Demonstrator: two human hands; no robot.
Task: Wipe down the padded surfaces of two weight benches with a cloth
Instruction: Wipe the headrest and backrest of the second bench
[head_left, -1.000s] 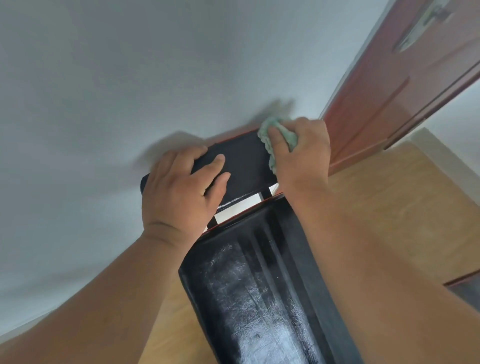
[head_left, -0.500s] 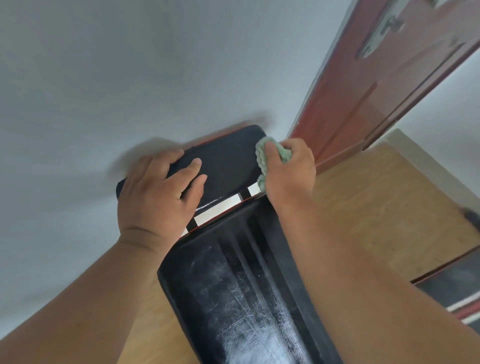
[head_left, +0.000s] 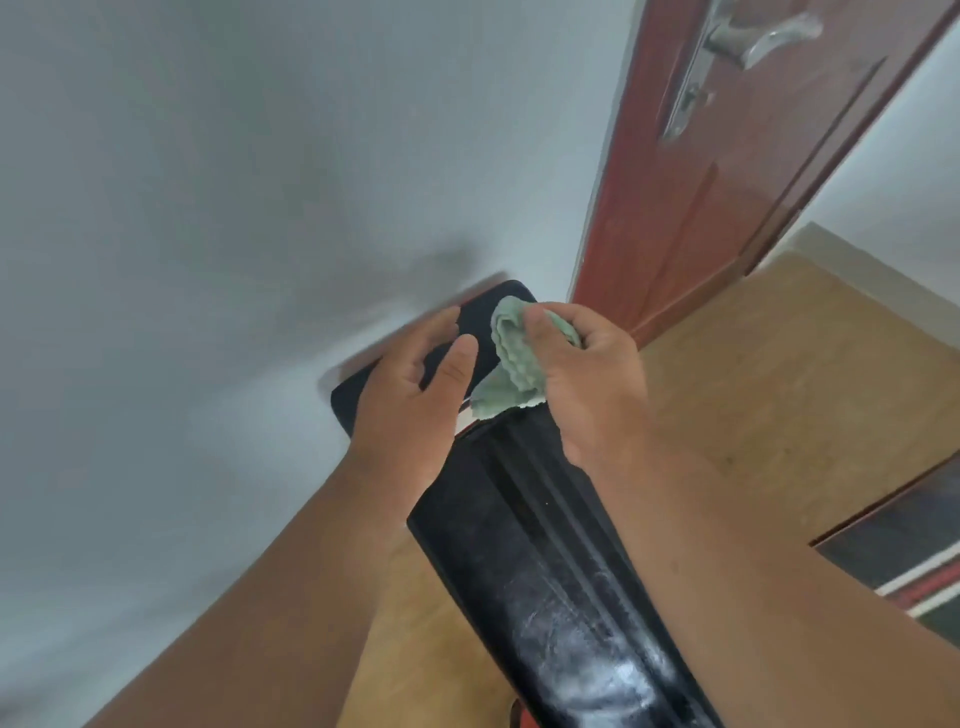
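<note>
Both hands (head_left: 410, 405) (head_left: 587, 374) lifted; cloth (head_left: 511, 358) hangs over bench (head_left: 545, 545)

A narrow black bench pad (head_left: 550, 551) runs from near me to a small black head pad (head_left: 483, 317) at the far end, which sits close against a pale wall (head_left: 234, 182). That wall closes off the far and left sides. A red-brown door (head_left: 727, 171) stands at far right, close to the head pad's corner. Bare wooden floor (head_left: 753, 395) to the right gives my right hand (head_left: 587, 379) open room. A second bench (head_left: 904, 551) blocks the near right.
</note>
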